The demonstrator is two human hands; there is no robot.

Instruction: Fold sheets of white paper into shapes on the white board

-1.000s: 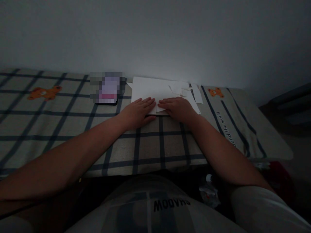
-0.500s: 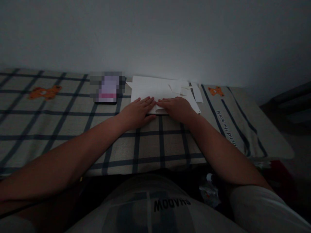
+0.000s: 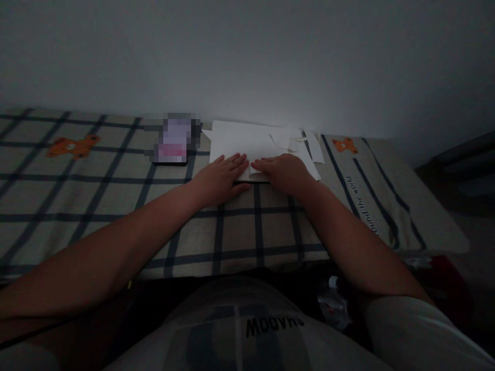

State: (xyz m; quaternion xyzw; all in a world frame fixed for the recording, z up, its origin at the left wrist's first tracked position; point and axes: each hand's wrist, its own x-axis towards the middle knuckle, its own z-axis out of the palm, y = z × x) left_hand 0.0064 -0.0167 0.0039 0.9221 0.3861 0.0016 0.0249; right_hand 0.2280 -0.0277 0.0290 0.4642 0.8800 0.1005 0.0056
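White paper (image 3: pixel 240 138) lies on the checked tablecloth near the wall. My left hand (image 3: pixel 221 179) rests on its front left part, fingers stretched out flat and the thumb apart, over the front edge. From the other side my right hand (image 3: pixel 285 172) presses down with extended fingers, its fingertips close to those of the left. Between and under the fingertips shows a small folded piece of paper (image 3: pixel 257 174), partly hidden by the hands. Several loose paper scraps (image 3: pixel 285 141) lie on the right part of the white paper.
A phone (image 3: pixel 174 141), blurred by pixels, sits left of the paper. The checked tablecloth (image 3: pixel 116 198) covers the table, with printed orange bears. Behind stands a plain wall (image 3: pixel 247 62). Below the table edge at right is a clear plastic bottle (image 3: pixel 334 304).
Hardly anything differs. My fingertips are slightly farther apart over the small folded paper, and the whole view has shifted a touch.
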